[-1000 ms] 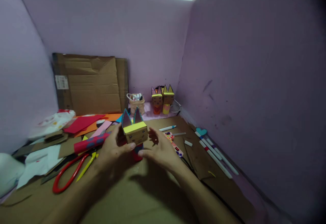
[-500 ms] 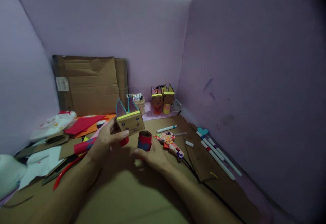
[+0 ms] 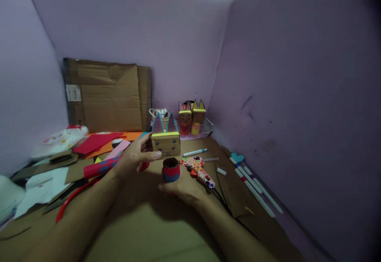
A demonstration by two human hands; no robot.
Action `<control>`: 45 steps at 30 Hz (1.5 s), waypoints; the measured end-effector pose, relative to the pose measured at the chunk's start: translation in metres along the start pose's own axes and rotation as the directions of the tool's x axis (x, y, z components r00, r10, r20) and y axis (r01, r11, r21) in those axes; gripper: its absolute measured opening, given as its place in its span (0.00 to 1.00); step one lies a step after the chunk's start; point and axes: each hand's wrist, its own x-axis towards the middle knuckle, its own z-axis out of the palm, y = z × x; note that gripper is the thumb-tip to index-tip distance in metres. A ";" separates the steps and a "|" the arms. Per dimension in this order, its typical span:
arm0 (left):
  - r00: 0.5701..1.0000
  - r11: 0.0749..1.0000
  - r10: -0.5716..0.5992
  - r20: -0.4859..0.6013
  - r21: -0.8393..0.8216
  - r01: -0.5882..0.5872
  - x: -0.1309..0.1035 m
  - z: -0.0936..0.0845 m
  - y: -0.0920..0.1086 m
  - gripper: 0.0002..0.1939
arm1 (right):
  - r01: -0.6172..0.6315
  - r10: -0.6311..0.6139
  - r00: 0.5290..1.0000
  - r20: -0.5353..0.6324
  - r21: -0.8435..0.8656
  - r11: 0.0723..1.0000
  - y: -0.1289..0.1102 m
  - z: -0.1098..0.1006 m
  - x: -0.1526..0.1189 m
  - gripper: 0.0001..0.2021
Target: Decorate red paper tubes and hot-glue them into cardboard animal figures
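Observation:
Between thumb and fingers, my left hand point(image 3: 135, 155) grips a cardboard animal head point(image 3: 166, 143) with a yellow top edge, a drawn face and two pointed purple ears outlined in blue. Right below it, my right hand point(image 3: 181, 190) is wrapped round a short cardboard tube point(image 3: 172, 170), covered in red with a blue shape on its front. The tube stands upright, its open top showing. A small gap appears between head and tube, though I cannot tell their exact distance. Beyond my right hand lies a flower-patterned glue gun point(image 3: 198, 168).
Two finished-looking animal figures point(image 3: 192, 117) stand at the back beside a cup of pens point(image 3: 160, 116). Coloured paper point(image 3: 97, 143), cardboard scraps and red-handled scissors point(image 3: 71, 198) crowd the left. Several markers point(image 3: 256, 190) and a blue heart point(image 3: 237, 157) lie along the right wall.
The animal head has moved right and turned to face me more squarely, now over the tube. My right hand has shifted slightly down, with the tube still in it.

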 end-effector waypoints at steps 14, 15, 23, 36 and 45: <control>0.999 1.000 0.024 0.049 -0.021 -0.023 -0.006 0.003 -0.011 0.37 | 0.036 -0.034 0.998 -0.059 0.022 0.999 0.005 0.001 0.003 0.07; 0.998 1.000 0.023 0.055 -0.012 -0.022 -0.006 0.003 -0.011 0.37 | 0.036 -0.035 0.998 -0.059 0.023 0.999 0.004 0.001 0.003 0.07; 0.999 0.996 0.011 0.050 0.083 -0.015 -0.007 0.003 -0.010 0.40 | 0.009 -0.006 0.997 -0.078 0.028 1.000 -0.002 0.002 -0.001 0.07; 1.000 0.995 -0.005 0.004 0.103 0.004 -0.009 0.003 -0.014 0.35 | 0.008 -0.013 0.992 -0.128 -0.039 0.999 0.003 0.004 0.002 0.08; 0.997 0.997 -0.079 -0.016 -0.024 0.078 -0.013 -0.004 -0.017 0.37 | 0.041 -0.046 0.995 -0.090 -0.058 0.997 -0.007 0.007 -0.001 0.08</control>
